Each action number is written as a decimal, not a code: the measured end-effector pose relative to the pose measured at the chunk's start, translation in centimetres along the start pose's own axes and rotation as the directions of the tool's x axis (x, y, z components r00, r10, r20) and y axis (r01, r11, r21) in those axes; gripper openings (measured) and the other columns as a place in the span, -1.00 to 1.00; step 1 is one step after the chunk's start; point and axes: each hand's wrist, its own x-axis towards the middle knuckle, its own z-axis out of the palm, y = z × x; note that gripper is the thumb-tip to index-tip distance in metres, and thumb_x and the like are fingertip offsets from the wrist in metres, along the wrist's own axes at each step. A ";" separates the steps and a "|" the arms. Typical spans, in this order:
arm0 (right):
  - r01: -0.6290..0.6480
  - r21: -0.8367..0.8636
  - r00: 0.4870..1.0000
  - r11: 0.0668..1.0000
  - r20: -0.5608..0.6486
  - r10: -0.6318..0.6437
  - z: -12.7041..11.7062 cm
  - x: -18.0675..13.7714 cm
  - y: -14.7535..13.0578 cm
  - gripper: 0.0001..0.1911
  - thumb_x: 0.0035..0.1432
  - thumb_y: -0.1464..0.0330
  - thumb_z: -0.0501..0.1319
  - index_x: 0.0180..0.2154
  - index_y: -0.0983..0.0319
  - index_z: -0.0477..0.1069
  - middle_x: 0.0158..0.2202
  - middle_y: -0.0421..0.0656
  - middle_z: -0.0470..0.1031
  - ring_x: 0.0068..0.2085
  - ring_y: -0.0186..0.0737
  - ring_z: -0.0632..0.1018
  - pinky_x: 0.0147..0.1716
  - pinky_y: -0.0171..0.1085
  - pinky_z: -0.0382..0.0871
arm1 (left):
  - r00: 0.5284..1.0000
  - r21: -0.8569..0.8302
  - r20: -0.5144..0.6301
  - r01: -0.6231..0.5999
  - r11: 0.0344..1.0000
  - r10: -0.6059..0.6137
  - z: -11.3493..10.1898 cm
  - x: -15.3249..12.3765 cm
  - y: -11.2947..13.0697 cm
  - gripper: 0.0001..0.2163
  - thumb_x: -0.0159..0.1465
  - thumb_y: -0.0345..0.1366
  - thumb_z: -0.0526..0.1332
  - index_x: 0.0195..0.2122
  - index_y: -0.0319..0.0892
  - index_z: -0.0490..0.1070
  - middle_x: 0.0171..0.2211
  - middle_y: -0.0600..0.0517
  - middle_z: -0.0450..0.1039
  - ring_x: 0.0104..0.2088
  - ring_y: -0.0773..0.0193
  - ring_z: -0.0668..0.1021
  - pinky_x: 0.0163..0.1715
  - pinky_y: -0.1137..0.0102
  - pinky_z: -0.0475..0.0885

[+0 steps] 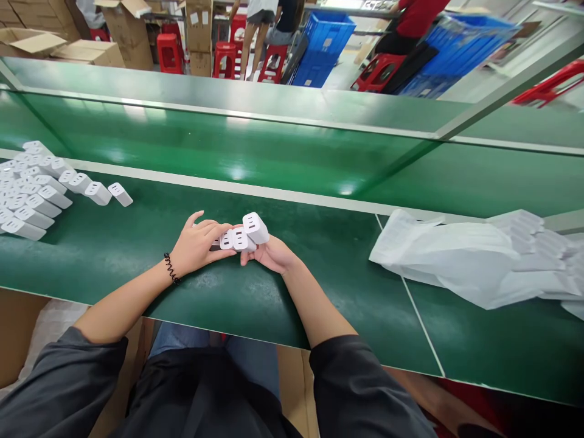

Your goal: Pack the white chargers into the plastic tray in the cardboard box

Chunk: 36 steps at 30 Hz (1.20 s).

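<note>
Several white USB chargers (239, 239) are bunched between my two hands over the green bench, their port faces toward me. My left hand (199, 243) closes on the left end of the row, thumb below and fingers over the top. From the right, my right hand (274, 252) grips the other end, its fingers partly hidden under the chargers. One charger (255, 227) sits tilted on top of the others near the right palm. A large group of the same chargers (34, 210) lies on the bench at far left, with one charger (120, 194) at its right edge.
White plastic bags (456, 258) lie on the right of the green bench (337, 292). A raised ledge (274, 146) runs along the back. Beyond stand cardboard boxes (128, 36), red stools (170, 53), blue crates (322, 48) and people. An open carton (20, 334) is below left.
</note>
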 end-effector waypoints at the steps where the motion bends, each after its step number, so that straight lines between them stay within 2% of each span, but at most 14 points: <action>1: 0.010 -0.007 1.000 1.000 -0.025 -0.010 -0.1 -0.1 -0.1 -0.63 0.30 0.13 0.17 -0.04 0.27 0.46 -0.29 -0.08 0.63 -0.50 -0.22 0.59 -0.43 -0.20 0.55 | 1.000 0.012 -0.003 0.001 1.000 -0.001 0.0 0.0 0.1 -0.57 0.35 0.10 0.19 0.03 -0.12 0.45 -0.09 -0.05 0.60 -0.07 0.13 0.60 0.30 0.03 0.17; 5: 0.047 -0.007 0.991 0.999 -0.124 -0.048 -0.6 -0.2 -0.5 -0.70 0.25 0.20 0.24 -0.11 0.27 0.48 -0.33 -0.10 0.63 -0.50 -0.22 0.58 -0.44 -0.20 0.54 | 0.999 0.073 0.018 -0.035 0.997 0.034 0.2 0.1 0.2 -0.62 0.36 -0.02 0.20 0.07 -0.15 0.44 -0.10 -0.07 0.58 -0.08 0.08 0.58 0.25 0.01 0.20; 8: 0.075 0.011 0.981 0.997 -0.180 -0.071 -0.7 -0.1 -0.7 -0.76 0.27 0.25 0.20 -0.10 0.24 0.48 -0.30 -0.10 0.63 -0.52 -0.25 0.55 -0.44 -0.20 0.52 | 0.995 0.082 0.094 -0.045 0.996 0.038 0.3 0.2 0.1 -0.60 0.36 -0.10 0.21 0.14 -0.19 0.41 -0.04 -0.13 0.54 -0.06 0.03 0.56 0.10 0.05 0.34; 11: 0.084 0.022 0.976 0.996 -0.202 -0.078 -0.7 -0.1 -0.6 -0.76 0.30 0.25 0.16 -0.10 0.23 0.47 -0.31 -0.11 0.62 -0.52 -0.25 0.54 -0.43 -0.18 0.51 | 0.992 0.056 0.122 -0.019 0.998 0.012 0.2 0.2 -0.1 -0.50 0.33 -0.02 0.24 0.20 -0.20 0.37 0.02 -0.17 0.51 0.00 -0.01 0.54 0.01 0.10 0.39; 14: 0.057 0.023 0.986 0.998 -0.160 -0.052 -0.6 -0.1 -0.5 -0.73 0.29 0.22 0.18 -0.09 0.25 0.46 -0.34 -0.11 0.62 -0.46 -0.20 0.58 -0.36 -0.14 0.54 | 0.997 0.018 0.077 -0.010 1.000 0.008 0.0 0.4 -0.1 -0.36 0.30 0.11 0.23 0.27 -0.21 0.30 0.06 -0.19 0.50 0.06 -0.03 0.52 0.10 0.08 0.33; 16: 0.037 0.019 0.992 0.999 -0.124 -0.035 -0.5 -0.2 -0.4 -0.71 0.28 0.22 0.19 -0.07 0.26 0.46 -0.33 -0.09 0.62 -0.44 -0.17 0.60 -0.32 -0.12 0.55 | 0.999 -0.006 0.049 -0.002 1.000 0.002 -0.1 0.5 0.1 -0.33 0.30 0.15 0.22 0.28 -0.21 0.27 0.05 -0.17 0.51 0.07 -0.02 0.51 0.12 0.10 0.31; 19: 0.036 0.016 0.993 0.999 -0.117 -0.034 -0.5 -0.3 -0.4 -0.72 0.28 0.24 0.19 -0.06 0.26 0.46 -0.31 -0.07 0.63 -0.43 -0.17 0.60 -0.30 -0.10 0.56 | 0.999 -0.019 0.044 0.023 1.000 -0.022 0.0 0.5 0.4 -0.37 0.31 0.14 0.20 0.25 -0.20 0.30 0.02 -0.15 0.53 0.04 0.01 0.54 0.08 0.14 0.33; 25: 0.096 0.033 0.980 0.995 -0.180 -0.089 -0.6 -0.2 -0.6 -0.74 0.27 0.24 0.20 -0.08 0.24 0.44 -0.34 -0.12 0.64 -0.46 -0.19 0.61 -0.35 -0.15 0.55 | 0.998 0.026 0.004 0.068 0.997 -0.068 -0.1 0.6 0.5 -0.39 0.29 0.13 0.24 0.21 -0.20 0.33 0.04 -0.17 0.52 0.05 -0.01 0.53 0.07 0.16 0.35; 28: 0.077 0.021 0.990 0.997 -0.123 -0.073 -0.1 -0.3 -0.5 -0.69 0.23 0.21 0.24 -0.07 0.26 0.43 -0.35 -0.10 0.64 -0.44 -0.17 0.63 -0.35 -0.15 0.55 | 0.999 0.011 -0.018 0.049 0.999 -0.049 0.0 0.7 0.7 -0.37 0.29 0.15 0.24 0.21 -0.22 0.33 0.03 -0.17 0.53 0.05 -0.01 0.54 0.08 0.16 0.34; 32: 0.004 -0.052 0.998 0.999 -0.070 -0.007 0.2 -0.7 -0.7 -0.63 0.20 0.20 0.29 -0.02 0.25 0.41 -0.33 -0.10 0.64 -0.46 -0.18 0.63 -0.35 -0.15 0.55 | 1.000 -0.054 -0.006 0.021 0.998 -0.022 0.3 0.7 1.1 -0.53 0.34 0.08 0.21 0.11 -0.15 0.40 -0.04 -0.09 0.58 -0.03 0.07 0.57 0.04 0.19 0.32; 34: -0.021 -0.123 0.994 0.992 -0.109 0.008 -0.3 -1.0 -1.1 -0.63 0.20 0.21 0.29 -0.01 0.25 0.41 -0.43 -0.15 0.60 -0.52 -0.22 0.59 -0.44 -0.22 0.50 | 1.000 -0.068 -0.020 0.005 0.998 -0.007 0.4 0.7 1.2 -0.60 0.36 0.03 0.22 0.05 -0.15 0.41 -0.07 -0.05 0.59 -0.06 0.11 0.58 0.01 0.21 0.32; 36: 0.014 -0.166 0.980 0.986 -0.195 -0.047 -1.1 -1.2 -1.6 -0.65 0.19 0.19 0.30 -0.07 0.25 0.45 -0.54 -0.21 0.52 -0.57 -0.29 0.51 -0.56 -0.32 0.38 | 1.000 -0.057 -0.027 -0.005 0.998 0.004 0.3 0.7 1.3 -0.63 0.34 0.00 0.25 0.01 -0.17 0.41 -0.04 -0.04 0.58 -0.04 0.12 0.57 -0.02 0.23 0.33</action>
